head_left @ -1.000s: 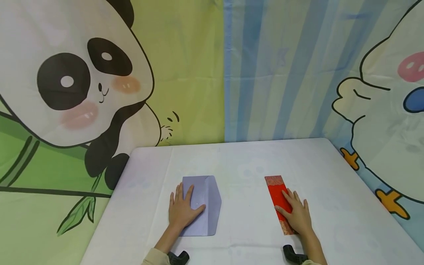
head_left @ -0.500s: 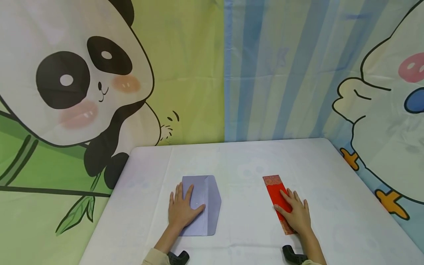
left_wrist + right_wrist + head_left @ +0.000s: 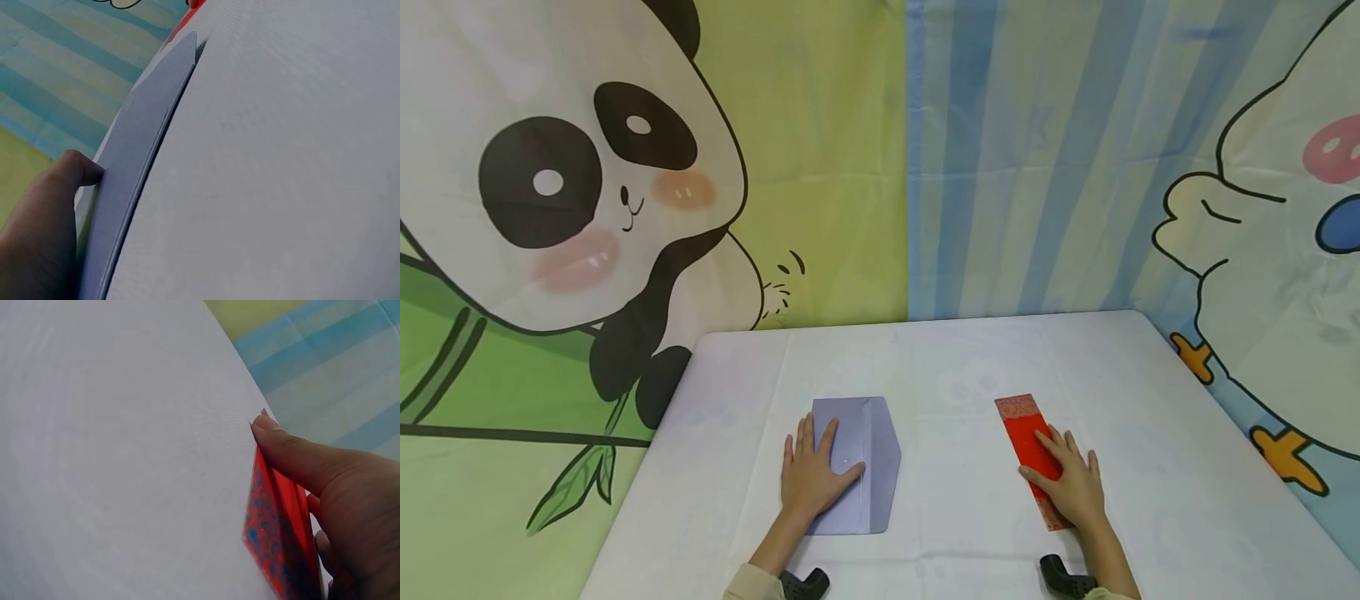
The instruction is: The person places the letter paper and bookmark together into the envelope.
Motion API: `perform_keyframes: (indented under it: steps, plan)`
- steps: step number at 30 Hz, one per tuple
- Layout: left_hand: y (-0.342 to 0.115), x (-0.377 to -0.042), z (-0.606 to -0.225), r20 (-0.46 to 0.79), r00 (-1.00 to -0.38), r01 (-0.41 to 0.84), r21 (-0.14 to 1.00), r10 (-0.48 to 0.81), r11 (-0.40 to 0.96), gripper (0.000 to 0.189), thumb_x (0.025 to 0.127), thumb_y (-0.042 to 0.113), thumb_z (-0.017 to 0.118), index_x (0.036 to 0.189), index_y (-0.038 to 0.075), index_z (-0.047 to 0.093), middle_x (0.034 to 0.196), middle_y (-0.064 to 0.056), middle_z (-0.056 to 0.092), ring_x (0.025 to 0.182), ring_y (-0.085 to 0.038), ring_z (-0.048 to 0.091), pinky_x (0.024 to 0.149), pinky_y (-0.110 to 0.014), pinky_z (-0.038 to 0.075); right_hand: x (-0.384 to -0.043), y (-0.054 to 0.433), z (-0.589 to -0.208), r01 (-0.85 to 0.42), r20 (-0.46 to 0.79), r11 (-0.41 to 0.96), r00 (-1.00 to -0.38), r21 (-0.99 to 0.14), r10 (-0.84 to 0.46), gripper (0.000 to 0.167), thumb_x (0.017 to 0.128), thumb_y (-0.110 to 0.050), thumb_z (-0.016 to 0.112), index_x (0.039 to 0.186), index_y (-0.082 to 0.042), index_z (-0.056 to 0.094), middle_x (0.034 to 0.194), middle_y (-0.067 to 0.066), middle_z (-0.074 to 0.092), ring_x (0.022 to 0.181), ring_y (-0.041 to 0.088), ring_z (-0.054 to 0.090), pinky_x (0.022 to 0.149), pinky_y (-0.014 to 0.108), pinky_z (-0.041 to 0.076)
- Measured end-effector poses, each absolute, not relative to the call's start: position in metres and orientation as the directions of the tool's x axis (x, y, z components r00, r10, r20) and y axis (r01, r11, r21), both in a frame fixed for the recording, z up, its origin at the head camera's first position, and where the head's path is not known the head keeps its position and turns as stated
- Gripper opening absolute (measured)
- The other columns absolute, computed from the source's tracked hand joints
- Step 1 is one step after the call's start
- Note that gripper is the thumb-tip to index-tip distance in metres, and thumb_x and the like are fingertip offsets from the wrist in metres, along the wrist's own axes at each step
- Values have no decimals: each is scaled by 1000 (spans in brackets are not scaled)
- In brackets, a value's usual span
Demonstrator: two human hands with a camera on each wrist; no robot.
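Observation:
A lavender envelope (image 3: 843,475) lies on the white table, its tapered flap (image 3: 885,462) pointing right. My left hand (image 3: 812,479) rests on its left part with fingers spread and the thumb reaching across toward the flap crease. In the left wrist view the thumb touches the envelope (image 3: 134,134). Further right, a long red envelope (image 3: 1025,442) with patterned ends lies at a slant. My right hand (image 3: 1073,487) lies over its right side, fingers spread; the palm hides part of it. The right wrist view has the thumb (image 3: 294,450) along the red envelope's (image 3: 262,531) edge.
A white cloth covers the table (image 3: 947,500); bare cloth lies between the two envelopes. Behind it hangs a printed curtain (image 3: 820,167) with a panda and stripes. Dark wrist devices (image 3: 805,583) show at both forearms.
The red envelope's far end has swung slightly left, and my right hand has shifted a little left with it. My left hand and the lavender envelope have stayed put.

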State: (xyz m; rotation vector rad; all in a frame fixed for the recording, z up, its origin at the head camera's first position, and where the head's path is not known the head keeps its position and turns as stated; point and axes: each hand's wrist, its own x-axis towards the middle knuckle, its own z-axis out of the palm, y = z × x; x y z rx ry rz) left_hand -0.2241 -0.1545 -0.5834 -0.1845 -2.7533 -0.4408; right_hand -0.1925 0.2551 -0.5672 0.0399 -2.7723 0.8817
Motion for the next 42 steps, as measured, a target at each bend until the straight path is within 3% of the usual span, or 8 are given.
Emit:
perform_keyframes:
  steps: [8, 15, 20, 24, 32, 37, 42]
  plan:
    - [-154, -224, -583, 379, -922, 187, 277, 72, 942, 91, 67, 69, 59, 139, 16, 44, 147, -23, 25, 135, -37, 22, 105, -55, 15, -192, 256, -566, -113, 247, 809, -968, -577, 41, 75, 75, -41, 73, 134, -4, 47, 141, 24, 33, 130, 46, 22, 102, 63, 0]
    - [-155, -224, -583, 358, -931, 179, 281, 70, 943, 91, 67, 70, 58, 140, 18, 42, 148, -22, 23, 136, -35, 19, 107, -54, 12, -192, 255, -570, -183, 339, 806, -940, -563, 23, 73, 70, -35, 78, 130, -3, 51, 139, 22, 38, 123, 45, 31, 100, 65, 7]
    - [-155, -224, -583, 352, -933, 175, 283, 68, 943, 92, 67, 71, 58, 141, 18, 41, 148, -22, 22, 136, -35, 19, 107, -54, 12, -193, 254, -573, -166, 320, 788, -946, -593, 41, 73, 68, -33, 80, 130, -4, 53, 141, 17, 38, 106, 34, 38, 88, 56, 30]
    - [-154, -224, -583, 352, -933, 181, 286, 72, 941, 92, 67, 71, 58, 141, 17, 41, 148, -22, 23, 136, -36, 19, 107, -54, 12, -192, 254, -572, -132, 280, 782, -958, -609, 57, 75, 68, -35, 80, 131, -5, 52, 140, 15, 37, 102, 30, 36, 75, 47, 39]
    - [-154, -224, -583, 331, -941, 164, 275, 67, 947, 93, 67, 72, 57, 141, 18, 40, 148, -22, 21, 137, -35, 18, 107, -53, 11, -191, 255, -564, -81, 218, 742, -972, -666, 89, 73, 71, -30, 79, 133, -4, 50, 124, 22, 42, 108, 39, 34, 82, 56, 39]
    - [-154, -224, -583, 319, -945, 159, 270, 68, 950, 93, 68, 72, 56, 142, 19, 39, 149, -21, 20, 137, -34, 16, 107, -53, 10, -189, 256, -558, -81, 207, 713, -974, -696, 91, 64, 75, -19, 77, 132, -6, 51, 109, 20, 47, 102, 37, 43, 82, 54, 39]
    - [-154, -224, -584, 317, -946, 160, 266, 70, 951, 93, 68, 72, 56, 142, 19, 39, 149, -21, 19, 137, -34, 16, 108, -53, 10, -189, 260, -557, -79, 211, 704, -972, -706, 103, 52, 81, -16, 71, 129, -12, 54, 108, 16, 52, 94, 30, 50, 77, 47, 43]
